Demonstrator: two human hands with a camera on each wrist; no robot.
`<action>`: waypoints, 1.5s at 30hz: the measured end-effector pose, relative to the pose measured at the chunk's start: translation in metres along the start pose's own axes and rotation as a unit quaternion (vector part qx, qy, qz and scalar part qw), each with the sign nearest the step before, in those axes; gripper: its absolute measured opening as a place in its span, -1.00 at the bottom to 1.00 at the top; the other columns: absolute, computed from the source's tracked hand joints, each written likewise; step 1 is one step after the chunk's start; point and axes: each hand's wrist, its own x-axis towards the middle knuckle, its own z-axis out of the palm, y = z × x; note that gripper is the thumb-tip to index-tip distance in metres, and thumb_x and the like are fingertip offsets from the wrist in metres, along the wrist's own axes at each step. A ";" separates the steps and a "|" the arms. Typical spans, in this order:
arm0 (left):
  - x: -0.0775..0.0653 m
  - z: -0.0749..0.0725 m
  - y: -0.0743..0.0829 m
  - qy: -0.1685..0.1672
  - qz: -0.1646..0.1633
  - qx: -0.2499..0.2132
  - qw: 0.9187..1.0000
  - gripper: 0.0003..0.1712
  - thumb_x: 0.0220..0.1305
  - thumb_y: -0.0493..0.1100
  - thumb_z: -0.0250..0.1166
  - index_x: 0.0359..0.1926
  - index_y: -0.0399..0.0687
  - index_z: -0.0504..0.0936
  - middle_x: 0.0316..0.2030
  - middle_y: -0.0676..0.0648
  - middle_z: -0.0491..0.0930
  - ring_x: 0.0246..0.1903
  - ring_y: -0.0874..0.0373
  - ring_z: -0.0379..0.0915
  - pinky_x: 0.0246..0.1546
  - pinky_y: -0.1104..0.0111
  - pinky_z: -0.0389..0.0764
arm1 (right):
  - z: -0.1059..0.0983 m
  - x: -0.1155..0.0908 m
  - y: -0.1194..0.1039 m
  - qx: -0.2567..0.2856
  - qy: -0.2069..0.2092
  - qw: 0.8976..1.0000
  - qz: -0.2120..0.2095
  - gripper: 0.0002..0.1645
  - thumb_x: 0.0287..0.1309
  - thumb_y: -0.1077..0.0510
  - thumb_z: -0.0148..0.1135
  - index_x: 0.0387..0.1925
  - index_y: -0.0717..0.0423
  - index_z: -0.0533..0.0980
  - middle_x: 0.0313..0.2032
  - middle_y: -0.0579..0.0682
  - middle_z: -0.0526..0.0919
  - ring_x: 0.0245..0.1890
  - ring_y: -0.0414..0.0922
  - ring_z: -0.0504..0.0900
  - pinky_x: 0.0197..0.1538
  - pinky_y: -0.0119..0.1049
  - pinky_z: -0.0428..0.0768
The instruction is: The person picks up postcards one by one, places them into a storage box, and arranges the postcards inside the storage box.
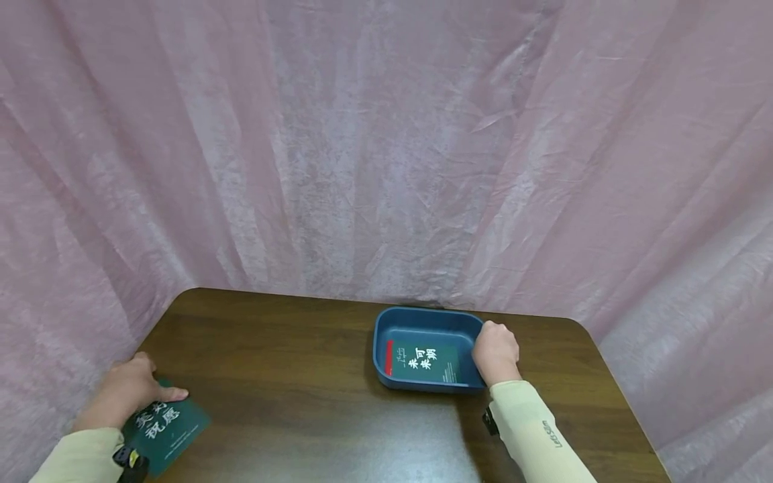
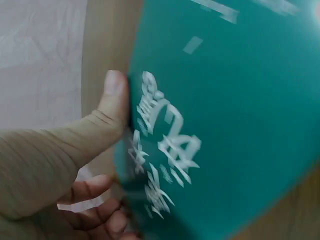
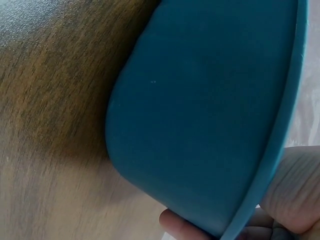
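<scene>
At the left side of the table, my left hand [image 1: 128, 390] holds a green booklet [image 1: 171, 439] with white Chinese characters on its cover. The thumb lies along the booklet's edge in the left wrist view, with the other fingers curled behind, partly hidden. My right hand [image 1: 496, 349] grips the right rim of a blue rectangular plastic basin [image 1: 435, 323]. Seen from the right wrist, the basin's outer wall [image 3: 200, 100] fills the middle, and fingertips [image 3: 181, 226] curl under its rim. Inside the basin lies another green booklet [image 1: 447, 359], flat, with a red strip at its left end.
The basin stands on a brown wood-grain table [image 1: 284, 362] with rounded far corners, close to the back edge. A pinkish crinkled curtain [image 1: 374, 147] hangs behind and on both sides of the table.
</scene>
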 end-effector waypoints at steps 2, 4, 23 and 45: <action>0.001 0.005 0.006 0.004 -0.006 -0.008 1.000 0.41 -0.51 0.63 0.31 -0.02 -0.60 0.25 -0.17 -0.65 0.33 -0.21 -0.47 0.33 -0.27 -0.13 0.44 | 0.001 0.000 -0.001 -0.001 0.000 1.000 -0.002 -0.79 0.08 0.30 0.09 -0.27 0.35 0.56 -0.34 0.34 0.64 -0.44 0.16 0.64 -0.67 0.03 0.50; 0.002 0.009 0.012 0.010 -0.019 -0.017 1.000 0.40 -0.48 0.64 0.30 -0.04 -0.60 0.24 -0.26 -0.59 0.39 -0.34 -0.34 0.41 -0.41 -0.05 0.47 | 0.002 -0.001 -0.001 -0.002 0.000 1.000 -0.004 -0.79 0.09 0.30 0.09 -0.26 0.34 0.56 -0.34 0.33 0.64 -0.44 0.16 0.64 -0.68 0.02 0.50; 0.003 0.011 0.041 0.006 -0.015 -0.041 0.999 0.32 -0.24 0.64 0.16 -0.02 -0.59 0.15 -0.35 -0.46 0.45 -0.47 -0.11 0.36 -0.55 0.12 0.42 | -0.002 -0.001 -0.004 0.002 0.001 1.000 -0.001 -0.78 0.08 0.28 0.09 -0.26 0.35 0.55 -0.33 0.34 0.64 -0.41 0.17 0.65 -0.66 0.03 0.51; 0.000 0.004 0.104 0.122 0.110 -0.123 0.979 -0.62 0.24 -0.02 0.23 -0.16 -0.31 0.56 -0.28 -0.26 0.60 -0.31 -0.07 0.47 -0.36 0.13 0.45 | 0.002 0.001 -0.003 0.004 -0.007 1.000 0.005 -0.77 0.09 0.29 0.09 -0.23 0.34 0.55 -0.31 0.34 0.64 -0.39 0.16 0.65 -0.65 0.03 0.52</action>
